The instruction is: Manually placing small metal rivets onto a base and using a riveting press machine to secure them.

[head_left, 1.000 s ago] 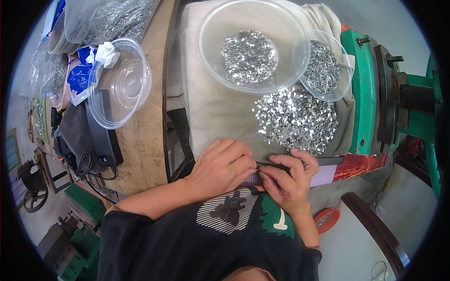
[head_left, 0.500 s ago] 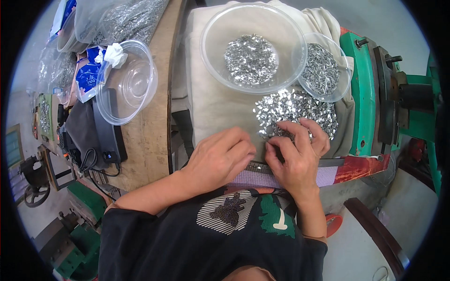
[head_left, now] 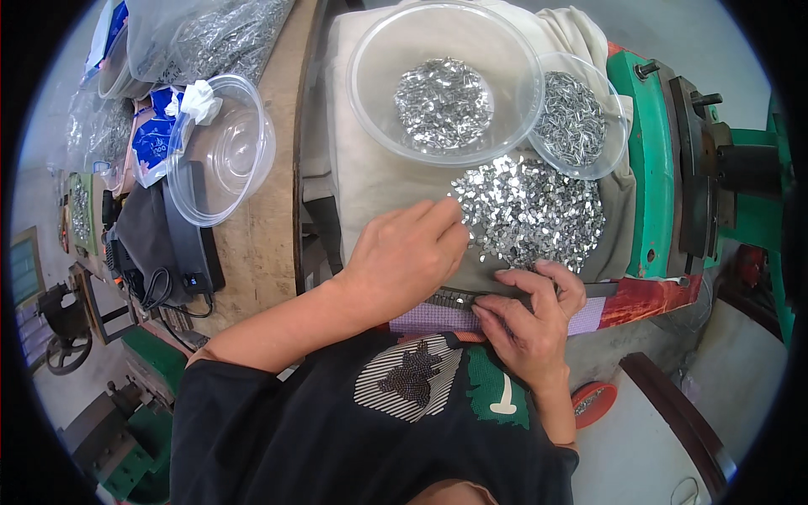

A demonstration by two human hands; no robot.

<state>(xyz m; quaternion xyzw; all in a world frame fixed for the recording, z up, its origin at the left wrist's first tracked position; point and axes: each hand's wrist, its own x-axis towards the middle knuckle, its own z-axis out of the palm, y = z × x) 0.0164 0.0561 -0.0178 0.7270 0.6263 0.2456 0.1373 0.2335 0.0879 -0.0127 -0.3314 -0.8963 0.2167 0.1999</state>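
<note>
A loose pile of small shiny metal pieces [head_left: 534, 210] lies on a beige cloth [head_left: 362, 181]. My left hand [head_left: 410, 257] is at the pile's left edge, its fingers drawn together in a pinch; whatever they hold is hidden. Below the pile, my right hand [head_left: 534, 324] is bent over the front edge, thumb and forefinger tips close together at a narrow dark strip [head_left: 448, 298] with small metal bits along it. What sits between those fingertips is too small to name.
Behind the pile stand a large clear tub [head_left: 362, 93] of flat metal pieces and a smaller clear bowl [head_left: 619, 135] of slim metal pins. Green machinery [head_left: 640, 185] borders the right. On the wooden table [head_left: 269, 227] at left are a clear container [head_left: 231, 160] and plastic bags [head_left: 227, 42].
My left hand has moved up from the front edge to the pile's left side. My right hand has drawn back from the pile down to the strip.
</note>
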